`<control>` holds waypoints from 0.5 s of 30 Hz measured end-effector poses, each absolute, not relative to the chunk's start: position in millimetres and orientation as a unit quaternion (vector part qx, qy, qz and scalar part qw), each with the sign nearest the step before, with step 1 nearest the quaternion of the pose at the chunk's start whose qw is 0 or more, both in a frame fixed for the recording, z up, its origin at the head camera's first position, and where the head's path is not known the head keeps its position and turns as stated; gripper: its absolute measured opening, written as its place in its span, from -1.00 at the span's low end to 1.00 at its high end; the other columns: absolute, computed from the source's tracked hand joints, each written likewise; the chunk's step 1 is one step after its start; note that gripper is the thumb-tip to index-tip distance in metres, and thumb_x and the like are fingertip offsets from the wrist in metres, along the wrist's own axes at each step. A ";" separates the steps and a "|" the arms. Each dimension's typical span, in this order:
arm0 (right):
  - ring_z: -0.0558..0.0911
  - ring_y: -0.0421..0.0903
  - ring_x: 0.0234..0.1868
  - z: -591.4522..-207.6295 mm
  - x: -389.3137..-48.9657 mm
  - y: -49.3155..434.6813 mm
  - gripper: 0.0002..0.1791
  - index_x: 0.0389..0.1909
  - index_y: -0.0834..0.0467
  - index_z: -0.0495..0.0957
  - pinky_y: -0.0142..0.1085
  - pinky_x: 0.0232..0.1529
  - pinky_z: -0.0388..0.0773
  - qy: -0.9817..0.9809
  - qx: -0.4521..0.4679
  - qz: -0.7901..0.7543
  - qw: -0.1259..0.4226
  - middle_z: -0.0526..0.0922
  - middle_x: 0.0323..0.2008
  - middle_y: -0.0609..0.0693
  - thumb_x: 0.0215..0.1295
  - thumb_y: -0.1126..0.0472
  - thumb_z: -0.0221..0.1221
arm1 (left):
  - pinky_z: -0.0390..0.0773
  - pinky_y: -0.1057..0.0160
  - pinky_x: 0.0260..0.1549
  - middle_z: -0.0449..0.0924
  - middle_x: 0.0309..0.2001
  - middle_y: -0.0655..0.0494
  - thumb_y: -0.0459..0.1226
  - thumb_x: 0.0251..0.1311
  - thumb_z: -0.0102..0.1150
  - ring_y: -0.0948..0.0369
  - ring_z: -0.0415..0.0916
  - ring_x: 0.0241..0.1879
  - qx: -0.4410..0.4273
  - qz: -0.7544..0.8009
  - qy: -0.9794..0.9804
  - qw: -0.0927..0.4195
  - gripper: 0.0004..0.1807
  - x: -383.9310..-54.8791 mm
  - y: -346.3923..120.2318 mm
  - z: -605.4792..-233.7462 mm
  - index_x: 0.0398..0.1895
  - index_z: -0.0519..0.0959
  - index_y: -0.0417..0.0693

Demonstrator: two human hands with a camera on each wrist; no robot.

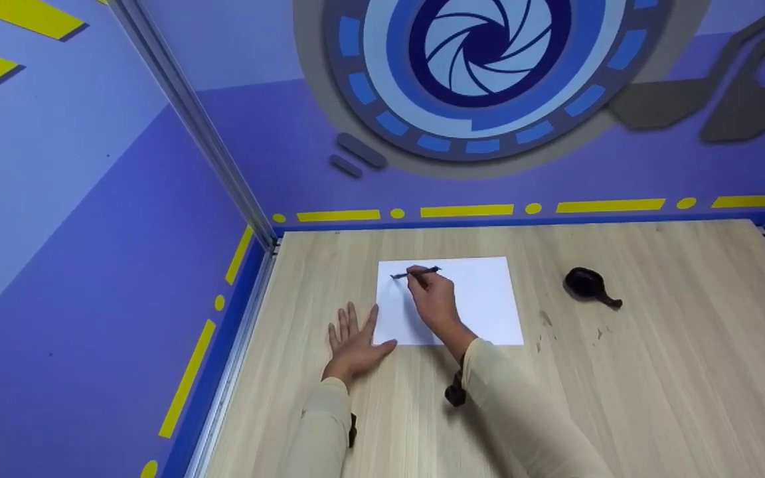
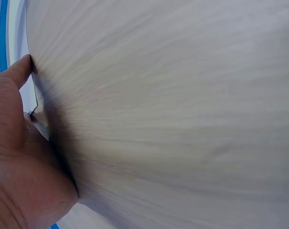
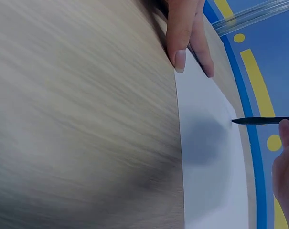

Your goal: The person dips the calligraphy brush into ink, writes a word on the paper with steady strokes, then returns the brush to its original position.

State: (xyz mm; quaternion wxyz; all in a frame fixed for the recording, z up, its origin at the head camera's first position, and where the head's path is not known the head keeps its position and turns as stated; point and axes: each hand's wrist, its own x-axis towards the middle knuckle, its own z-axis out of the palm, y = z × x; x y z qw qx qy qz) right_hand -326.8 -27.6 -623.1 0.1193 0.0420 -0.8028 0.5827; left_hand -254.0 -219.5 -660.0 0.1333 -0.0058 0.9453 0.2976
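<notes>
Your right hand (image 1: 434, 300) pinches a dark pen (image 1: 430, 270) between thumb and fingers, over the far-left part of a white sheet (image 1: 482, 309). The pen lies at a low slant, tip pointing left in the head view; can't tell if the tip touches the paper. Your left hand (image 1: 357, 352) is spread, fingers straight, gripping nothing: thumb on the sheet's near edge by the near-left corner, index fingertip at its left edge, the other fingers on the counter (image 1: 675, 372) just left of it. The sheet lies flat on the counter, toward the back wall (image 1: 250, 146). A black round object with a short handle (image 1: 585, 284) sits right of the sheet, well apart, handle pointing right and toward you. Small dark marks (image 1: 546, 318) show on the counter between them and just in front of the black object. You've got light sleeves (image 1: 522, 405) on both arms.
</notes>
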 end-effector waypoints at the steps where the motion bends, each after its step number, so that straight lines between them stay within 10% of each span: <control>1: 0.83 0.03 0.02 -623.5 -327.0 -27.7 -0.79 -0.01 0.19 0.81 -0.11 0.07 0.76 -0.807 0.046 0.576 0.120 0.87 -0.03 0.12 0.49 0.25 0.27 | -0.65 -0.37 0.61 -0.61 0.76 -0.21 0.31 0.34 0.15 -0.19 -0.71 0.74 -0.006 0.299 0.945 0.134 0.02 -253.8 -219.3 -658.9 0.77 -0.03 0.31; 15: 0.84 0.00 -0.08 -624.6 -329.7 -29.3 -0.80 -0.05 0.23 0.80 -0.17 -0.04 0.76 -0.820 0.077 0.549 0.141 0.88 -0.11 0.13 0.46 0.31 0.25 | -0.64 -0.35 0.62 -0.60 0.76 -0.19 0.31 0.34 0.14 -0.17 -0.72 0.74 -0.006 0.300 0.946 0.127 0.02 -255.9 -221.0 -665.4 0.77 -0.01 0.32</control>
